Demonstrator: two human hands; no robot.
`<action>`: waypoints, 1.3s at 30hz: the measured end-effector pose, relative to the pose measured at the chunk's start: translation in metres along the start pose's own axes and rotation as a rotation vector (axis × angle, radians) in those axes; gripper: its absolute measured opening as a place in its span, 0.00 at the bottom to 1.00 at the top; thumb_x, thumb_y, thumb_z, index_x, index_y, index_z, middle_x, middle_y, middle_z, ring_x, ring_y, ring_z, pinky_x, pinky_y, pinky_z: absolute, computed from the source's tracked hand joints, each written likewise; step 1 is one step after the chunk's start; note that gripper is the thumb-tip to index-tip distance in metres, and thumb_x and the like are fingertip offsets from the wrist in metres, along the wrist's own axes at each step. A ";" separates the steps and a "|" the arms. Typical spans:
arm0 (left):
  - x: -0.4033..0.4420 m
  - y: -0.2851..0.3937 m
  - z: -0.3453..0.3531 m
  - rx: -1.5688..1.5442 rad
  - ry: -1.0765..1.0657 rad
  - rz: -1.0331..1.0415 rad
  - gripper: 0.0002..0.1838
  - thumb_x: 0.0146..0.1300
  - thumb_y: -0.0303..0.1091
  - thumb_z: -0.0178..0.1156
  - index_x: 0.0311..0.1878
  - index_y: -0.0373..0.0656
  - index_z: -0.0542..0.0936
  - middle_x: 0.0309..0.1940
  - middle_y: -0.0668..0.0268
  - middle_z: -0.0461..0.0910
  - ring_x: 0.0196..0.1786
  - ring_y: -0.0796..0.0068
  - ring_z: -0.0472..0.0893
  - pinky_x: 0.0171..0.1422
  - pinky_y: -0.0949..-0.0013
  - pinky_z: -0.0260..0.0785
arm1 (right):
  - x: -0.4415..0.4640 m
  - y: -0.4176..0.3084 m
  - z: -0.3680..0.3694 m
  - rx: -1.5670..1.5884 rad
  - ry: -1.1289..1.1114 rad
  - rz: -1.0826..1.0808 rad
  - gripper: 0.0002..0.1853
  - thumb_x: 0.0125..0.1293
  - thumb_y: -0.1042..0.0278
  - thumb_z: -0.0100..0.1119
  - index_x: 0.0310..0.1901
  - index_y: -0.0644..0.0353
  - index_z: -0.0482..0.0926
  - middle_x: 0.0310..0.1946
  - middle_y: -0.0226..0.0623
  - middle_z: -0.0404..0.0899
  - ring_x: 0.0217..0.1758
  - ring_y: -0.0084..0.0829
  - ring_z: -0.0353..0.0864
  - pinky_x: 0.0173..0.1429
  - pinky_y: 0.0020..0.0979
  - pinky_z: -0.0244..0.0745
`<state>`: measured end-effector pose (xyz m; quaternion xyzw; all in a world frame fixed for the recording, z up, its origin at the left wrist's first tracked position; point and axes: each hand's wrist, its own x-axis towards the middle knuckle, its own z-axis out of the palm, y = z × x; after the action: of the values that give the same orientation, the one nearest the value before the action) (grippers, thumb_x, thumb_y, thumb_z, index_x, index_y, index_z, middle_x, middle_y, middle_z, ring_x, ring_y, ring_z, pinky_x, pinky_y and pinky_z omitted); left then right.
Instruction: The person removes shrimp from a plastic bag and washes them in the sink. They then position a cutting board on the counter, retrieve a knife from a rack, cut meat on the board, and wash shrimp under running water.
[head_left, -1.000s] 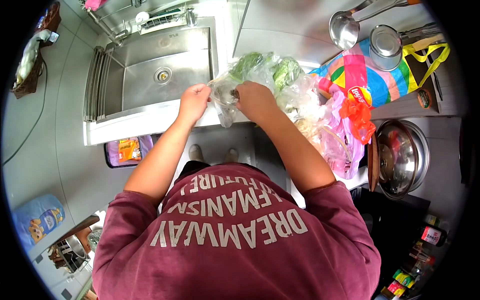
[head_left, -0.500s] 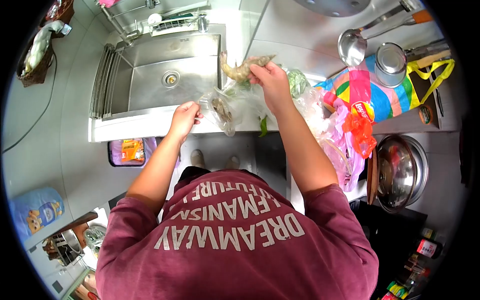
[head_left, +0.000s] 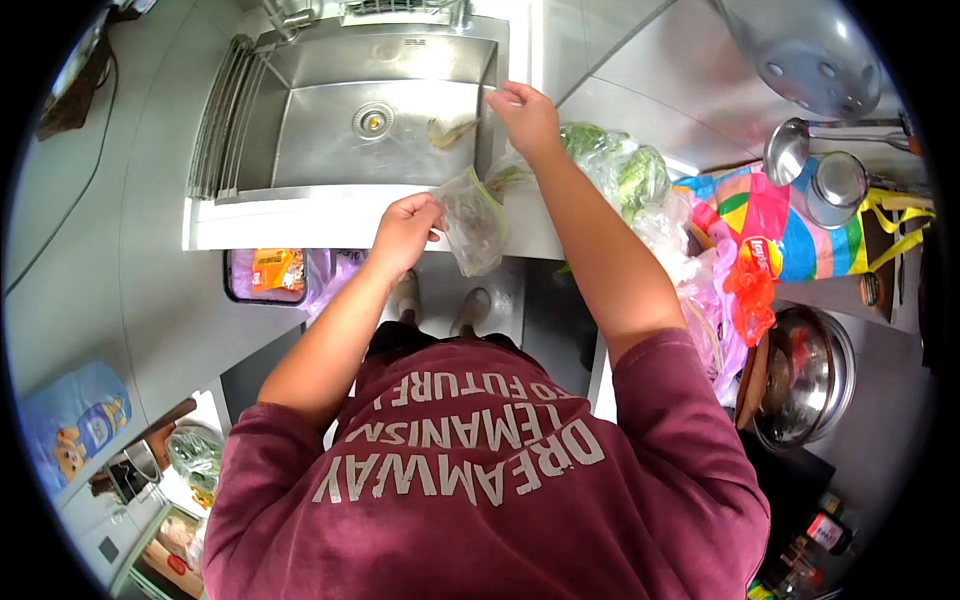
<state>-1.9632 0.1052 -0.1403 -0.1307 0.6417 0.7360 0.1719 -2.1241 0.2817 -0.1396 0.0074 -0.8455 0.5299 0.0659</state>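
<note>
My left hand (head_left: pixel 408 232) grips the edge of a clear zip bag (head_left: pixel 474 228), which hangs at the front edge of the counter. The bag looks mostly see-through, and I cannot make out what is inside. My right hand (head_left: pixel 527 117) is over the right rim of the sink (head_left: pixel 300 128), its fingers loosely bent and slightly apart with nothing between them. A greyish shrimp (head_left: pixel 452 133) is just left of that hand, apart from the fingers, within the sink's right side; whether it is falling or lying there I cannot tell.
Bagged green vegetables (head_left: pixel 640 180) lie right of my right forearm. Beyond them are a colourful shopping bag (head_left: pixel 790 215), a red plastic bag (head_left: pixel 750 290) and hanging ladles (head_left: pixel 787 150). A wire rack (head_left: pixel 225 120) lines the sink's left side. A black tray (head_left: pixel 275 278) holds an orange packet.
My right hand has let go of the shrimp, now at the sink's right side. The left hand still holds the bag, which looks emptier. The view has shifted.
</note>
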 end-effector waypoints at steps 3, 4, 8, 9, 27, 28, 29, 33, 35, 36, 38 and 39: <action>0.008 0.007 0.007 -0.006 -0.048 0.012 0.10 0.66 0.32 0.51 0.33 0.41 0.79 0.29 0.71 0.78 0.33 0.82 0.77 0.39 0.76 0.69 | -0.064 -0.062 -0.036 0.055 -0.240 -0.107 0.14 0.59 0.62 0.63 0.45 0.57 0.82 0.33 0.35 0.84 0.32 0.28 0.82 0.38 0.29 0.75; 0.010 0.009 0.011 -0.012 -0.064 0.025 0.09 0.67 0.32 0.51 0.33 0.41 0.79 0.29 0.71 0.79 0.33 0.83 0.76 0.40 0.76 0.69 | -0.086 -0.071 -0.044 0.091 -0.334 -0.118 0.12 0.59 0.63 0.62 0.43 0.55 0.83 0.34 0.37 0.84 0.32 0.29 0.82 0.38 0.30 0.75; 0.015 0.018 0.028 0.000 -0.147 0.081 0.09 0.66 0.30 0.51 0.32 0.41 0.78 0.29 0.72 0.79 0.33 0.83 0.75 0.41 0.77 0.68 | -0.127 -0.059 -0.062 -0.303 -0.529 -0.048 0.10 0.59 0.67 0.54 0.38 0.55 0.84 0.33 0.41 0.84 0.34 0.37 0.84 0.40 0.36 0.77; 0.017 0.017 0.031 0.018 -0.170 0.098 0.09 0.66 0.30 0.51 0.32 0.41 0.78 0.29 0.71 0.79 0.33 0.83 0.75 0.41 0.76 0.68 | -0.132 -0.042 -0.061 -0.419 -0.564 -0.081 0.10 0.59 0.67 0.53 0.37 0.55 0.84 0.33 0.42 0.84 0.34 0.39 0.84 0.40 0.37 0.77; 0.013 -0.024 0.028 0.280 -0.076 0.093 0.10 0.65 0.31 0.51 0.29 0.40 0.78 0.29 0.70 0.78 0.34 0.80 0.76 0.41 0.74 0.69 | -0.121 0.037 -0.037 -0.861 -0.472 -0.162 0.13 0.60 0.64 0.49 0.39 0.55 0.83 0.38 0.39 0.84 0.42 0.39 0.84 0.43 0.41 0.77; 0.012 -0.023 0.033 0.224 0.010 0.141 0.12 0.61 0.30 0.55 0.21 0.38 0.76 0.21 0.71 0.75 0.27 0.82 0.73 0.35 0.76 0.67 | -0.120 0.035 -0.036 -0.863 -0.480 -0.155 0.13 0.61 0.64 0.49 0.39 0.55 0.83 0.38 0.39 0.84 0.42 0.39 0.84 0.44 0.41 0.77; 0.015 -0.027 0.030 0.254 0.032 0.145 0.12 0.61 0.30 0.55 0.21 0.38 0.75 0.20 0.72 0.74 0.26 0.82 0.72 0.34 0.76 0.66 | -0.120 0.033 -0.034 -0.863 -0.490 -0.150 0.13 0.61 0.63 0.48 0.40 0.54 0.83 0.38 0.39 0.84 0.42 0.39 0.84 0.44 0.41 0.77; 0.025 -0.030 0.019 0.308 0.180 0.106 0.14 0.60 0.32 0.57 0.18 0.39 0.75 0.15 0.74 0.71 0.21 0.83 0.70 0.29 0.79 0.62 | -0.116 0.035 -0.013 -0.799 -0.455 -0.164 0.12 0.60 0.61 0.52 0.39 0.53 0.83 0.38 0.39 0.84 0.43 0.39 0.83 0.44 0.42 0.77; 0.030 -0.022 0.020 0.281 0.261 0.037 0.14 0.59 0.33 0.58 0.19 0.39 0.75 0.15 0.74 0.71 0.22 0.83 0.71 0.30 0.78 0.64 | -0.114 0.039 -0.004 -0.759 -0.462 -0.196 0.11 0.58 0.60 0.56 0.39 0.53 0.83 0.38 0.40 0.83 0.43 0.39 0.83 0.45 0.42 0.77; 0.033 -0.021 0.017 0.247 0.236 0.015 0.12 0.60 0.34 0.57 0.23 0.38 0.77 0.19 0.71 0.74 0.25 0.82 0.73 0.33 0.76 0.69 | -0.114 0.041 -0.001 -0.740 -0.465 -0.211 0.12 0.57 0.60 0.58 0.39 0.53 0.83 0.39 0.40 0.83 0.43 0.39 0.83 0.45 0.42 0.77; 0.040 -0.025 0.011 0.189 0.191 -0.054 0.11 0.64 0.36 0.53 0.31 0.39 0.78 0.30 0.69 0.78 0.31 0.80 0.76 0.39 0.75 0.72 | -0.114 0.043 0.005 -0.737 -0.487 -0.205 0.12 0.54 0.60 0.61 0.38 0.53 0.83 0.38 0.40 0.83 0.43 0.40 0.83 0.46 0.41 0.77; 0.042 -0.028 0.008 0.160 0.168 -0.088 0.11 0.66 0.36 0.52 0.35 0.40 0.79 0.35 0.67 0.81 0.35 0.79 0.78 0.42 0.74 0.73 | -0.115 0.044 0.009 -0.736 -0.497 -0.203 0.12 0.53 0.60 0.62 0.38 0.54 0.83 0.38 0.40 0.83 0.43 0.40 0.83 0.46 0.41 0.77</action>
<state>-1.9896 0.1202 -0.1816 -0.2058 0.7040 0.6608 0.1593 -2.0150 0.2866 -0.1968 0.1934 -0.9626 0.1673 -0.0893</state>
